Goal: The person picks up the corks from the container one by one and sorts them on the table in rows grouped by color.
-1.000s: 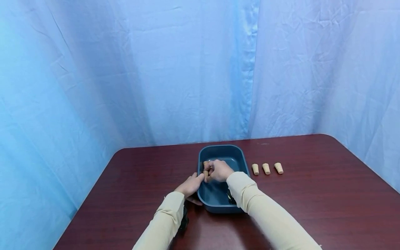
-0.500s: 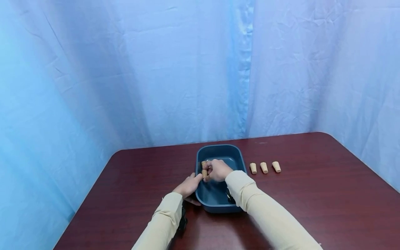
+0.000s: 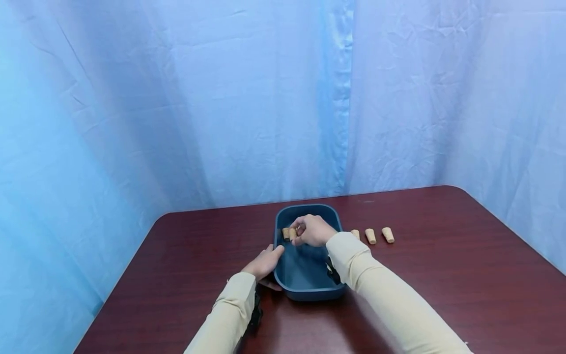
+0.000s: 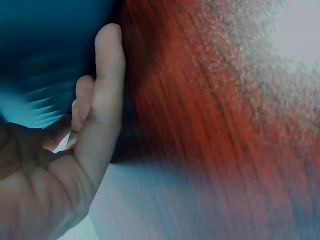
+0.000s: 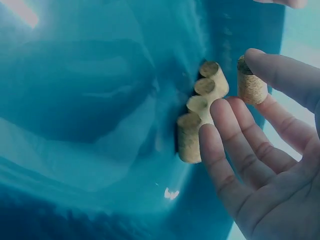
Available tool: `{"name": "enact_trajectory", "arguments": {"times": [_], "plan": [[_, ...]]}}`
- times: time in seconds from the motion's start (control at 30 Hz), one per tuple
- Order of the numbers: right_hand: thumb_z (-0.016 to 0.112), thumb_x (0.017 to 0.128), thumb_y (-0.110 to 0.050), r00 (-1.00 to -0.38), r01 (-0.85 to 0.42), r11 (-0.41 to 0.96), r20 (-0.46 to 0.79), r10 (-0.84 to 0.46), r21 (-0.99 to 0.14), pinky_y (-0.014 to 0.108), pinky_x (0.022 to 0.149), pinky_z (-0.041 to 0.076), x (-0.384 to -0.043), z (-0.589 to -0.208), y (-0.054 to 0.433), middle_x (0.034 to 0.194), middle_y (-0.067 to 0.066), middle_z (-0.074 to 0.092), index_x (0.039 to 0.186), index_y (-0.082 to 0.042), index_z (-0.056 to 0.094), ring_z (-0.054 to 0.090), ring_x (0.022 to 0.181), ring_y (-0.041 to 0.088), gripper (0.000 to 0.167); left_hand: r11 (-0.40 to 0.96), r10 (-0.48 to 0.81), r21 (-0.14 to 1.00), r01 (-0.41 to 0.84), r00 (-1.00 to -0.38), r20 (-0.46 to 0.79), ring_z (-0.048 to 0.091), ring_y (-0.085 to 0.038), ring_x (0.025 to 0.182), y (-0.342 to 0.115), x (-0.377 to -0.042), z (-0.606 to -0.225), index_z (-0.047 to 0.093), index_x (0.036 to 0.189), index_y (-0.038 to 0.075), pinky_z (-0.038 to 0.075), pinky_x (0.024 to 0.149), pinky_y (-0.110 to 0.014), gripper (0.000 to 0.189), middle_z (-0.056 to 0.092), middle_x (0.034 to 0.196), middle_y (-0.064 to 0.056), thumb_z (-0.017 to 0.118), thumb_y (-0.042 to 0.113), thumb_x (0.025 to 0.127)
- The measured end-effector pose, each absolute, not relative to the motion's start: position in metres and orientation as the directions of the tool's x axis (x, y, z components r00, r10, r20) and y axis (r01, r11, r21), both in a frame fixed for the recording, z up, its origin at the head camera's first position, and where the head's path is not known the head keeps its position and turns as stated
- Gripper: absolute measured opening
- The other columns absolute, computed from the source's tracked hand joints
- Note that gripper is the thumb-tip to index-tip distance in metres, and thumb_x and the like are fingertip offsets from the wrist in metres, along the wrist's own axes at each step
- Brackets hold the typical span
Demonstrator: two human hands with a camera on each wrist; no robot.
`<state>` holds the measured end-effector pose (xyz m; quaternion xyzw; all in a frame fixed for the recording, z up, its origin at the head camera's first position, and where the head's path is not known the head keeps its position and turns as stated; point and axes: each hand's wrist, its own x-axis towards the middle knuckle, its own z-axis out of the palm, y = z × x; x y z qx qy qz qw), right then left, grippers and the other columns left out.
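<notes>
My right hand [image 3: 313, 230] is inside the dark blue bin [image 3: 309, 295], near its left wall. In the right wrist view, the thumb and index finger of that hand pinch a cork stopper [image 5: 252, 89]; its other fingers are spread. Several more cork stoppers [image 5: 189, 136] stand in a row on the bin's floor, just beside those fingers. From the left, my left hand [image 3: 264, 261] holds the bin's side, thumb over the rim and the other fingers outside. The left wrist view shows these fingers [image 4: 107, 75] lying along the outer wall.
To the right of the bin, cork stoppers [image 3: 370, 236] lie in a row on the dark red wooden table [image 3: 203, 250]; my right sleeve partly covers the nearest one. Pale blue curtains [image 3: 265, 98] hang behind the table and at both sides.
My right hand has moved away from me and slightly right inside the bin, carrying the pinched cork stopper from beside my left thumb. The left hand stays on the bin's side.
</notes>
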<state>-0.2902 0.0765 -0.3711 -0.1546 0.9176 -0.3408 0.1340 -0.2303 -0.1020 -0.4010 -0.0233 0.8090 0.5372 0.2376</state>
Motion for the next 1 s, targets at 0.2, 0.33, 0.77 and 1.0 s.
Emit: {"name": "enact_trajectory", "arguments": {"times": [0.2,0.33,0.77,1.0], "plan": [[0.073,0.095,-0.015,-0.914,-0.220,0.704,-0.109,-0.390,-0.675,0.041,0.086,0.058,-0.286,-0.355,0.085,0.108,0.009,0.066,0.129,-0.008,0.068,0.062,0.096,0.024,0.035,0.417,0.202,0.859,-0.298,-0.891,-0.407,0.063,-0.040,0.103,-0.102,-0.229,-0.402,0.017,0.159,-0.002,0.065,0.063,-0.047,0.065,0.036,0.145,-0.030,0.032,0.035,0.108],[0.072,0.096,-0.015,-0.913,-0.259,0.693,-0.063,-0.403,-0.673,0.040,0.085,0.059,-0.284,-0.347,0.094,0.109,0.010,0.066,0.130,-0.007,0.067,0.062,0.098,0.025,0.035,0.415,0.189,0.857,-0.307,-0.892,-0.411,0.063,-0.038,0.099,-0.102,-0.230,-0.403,0.018,0.159,-0.002,0.065,0.063,-0.047,0.065,0.036,0.145,-0.030,0.034,0.035,0.107],[0.071,0.097,-0.017,-0.922,-0.287,0.681,0.003,-0.387,-0.674,0.046,0.088,0.058,-0.287,-0.335,0.136,0.115,0.016,0.065,0.134,-0.003,0.064,0.062,0.106,0.031,0.040,0.414,0.178,0.855,-0.311,-0.894,-0.411,0.061,-0.041,0.102,-0.100,-0.229,-0.401,0.014,0.161,0.001,0.065,0.064,-0.049,0.069,0.028,0.152,-0.029,0.035,0.036,0.106],[0.070,0.098,-0.019,-0.918,-0.302,0.667,0.019,-0.396,-0.681,0.044,0.084,0.058,-0.286,-0.338,0.158,0.115,0.016,0.066,0.138,-0.002,0.060,0.063,0.104,0.030,0.045,0.418,0.173,0.853,-0.312,-0.895,-0.412,0.060,-0.041,0.102,-0.100,-0.229,-0.401,0.015,0.161,0.001,0.065,0.064,-0.048,0.068,0.018,0.159,-0.027,0.036,0.036,0.106]]}}
